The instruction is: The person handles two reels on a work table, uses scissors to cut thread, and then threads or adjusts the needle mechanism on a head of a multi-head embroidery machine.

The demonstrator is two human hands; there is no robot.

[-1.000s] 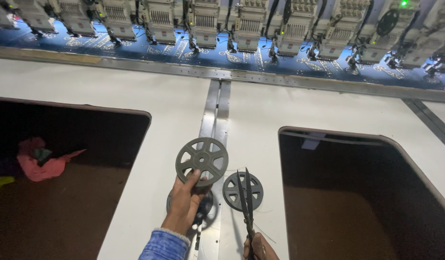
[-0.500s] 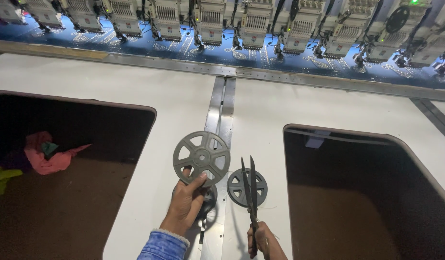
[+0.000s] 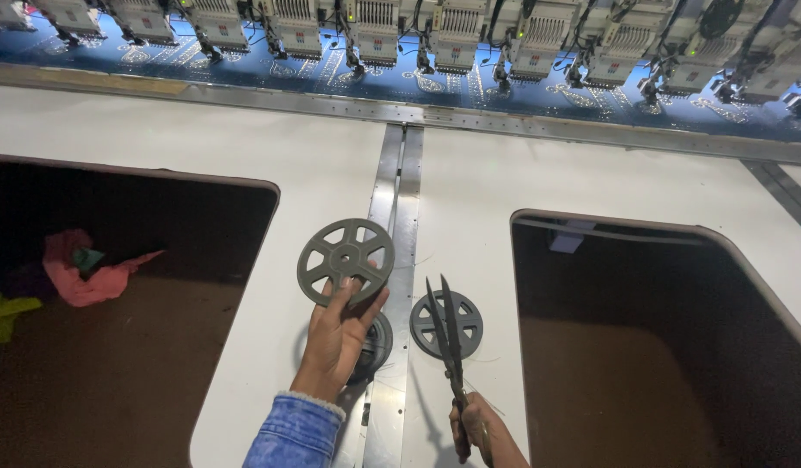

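Note:
My left hand [image 3: 335, 338], in a blue denim sleeve, holds a grey spoked reel [image 3: 345, 260] upright by its lower rim, just above the white table [image 3: 244, 173]. Under that hand lies a second dark reel [image 3: 374, 345], partly hidden. A third grey reel [image 3: 446, 325] lies flat on the table to the right of the metal seam [image 3: 400, 199]. My right hand [image 3: 483, 429] grips the handles of dark scissors [image 3: 448, 329], whose slightly parted blades point away from me over the third reel.
A row of embroidery machine heads [image 3: 452, 35] runs along the far edge over blue patterned fabric [image 3: 331, 74]. Two large dark cut-outs open in the table, left [image 3: 114, 347] and right [image 3: 660, 347]. Pink cloth [image 3: 93, 277] and yellow-green cloth [image 3: 2, 314] lie in the left opening.
My left hand has kept the reel raised, drifting slightly towards me. The scissors in my right hand have tilted a little left over the flat reel.

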